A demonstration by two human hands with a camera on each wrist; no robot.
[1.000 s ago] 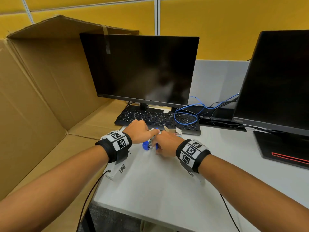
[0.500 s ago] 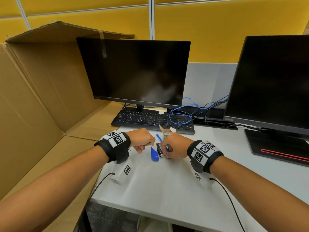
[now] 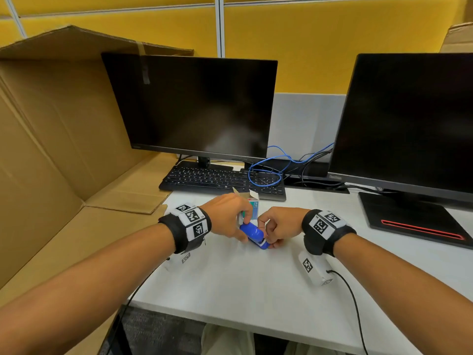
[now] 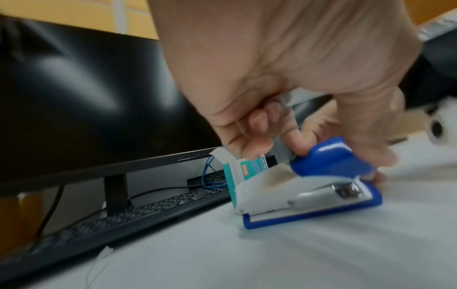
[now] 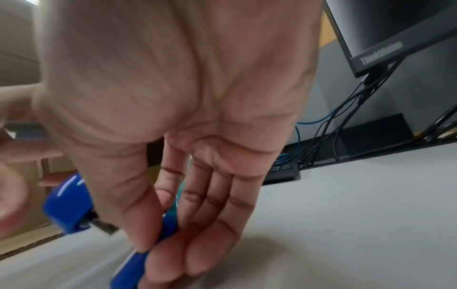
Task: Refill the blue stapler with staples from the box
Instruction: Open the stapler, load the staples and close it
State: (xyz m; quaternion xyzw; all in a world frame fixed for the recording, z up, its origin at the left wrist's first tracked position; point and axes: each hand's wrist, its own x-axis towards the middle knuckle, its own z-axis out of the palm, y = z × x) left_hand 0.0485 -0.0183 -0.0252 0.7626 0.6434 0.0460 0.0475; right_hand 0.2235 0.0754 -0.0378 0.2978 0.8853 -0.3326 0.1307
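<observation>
The blue stapler lies on the white desk, its blue top tilted up over the white and metal magazine and blue base. My left hand grips the blue top from above. A grey strip shows between its fingers; I cannot tell what it is. My right hand pinches the near end of the base between thumb and fingers. The teal and white staple box stands with its flap raised just behind the stapler.
A black keyboard and a looped blue cable lie behind the box. Two dark monitors stand at the back. Folded cardboard walls the left side. A black monitor base with a red line lies on the right.
Half a second ago the stapler lay opened flat and my left hand was a fist beside it. Now the left hand holds the blue top, swung over the magazine, and the right pinches the base.
</observation>
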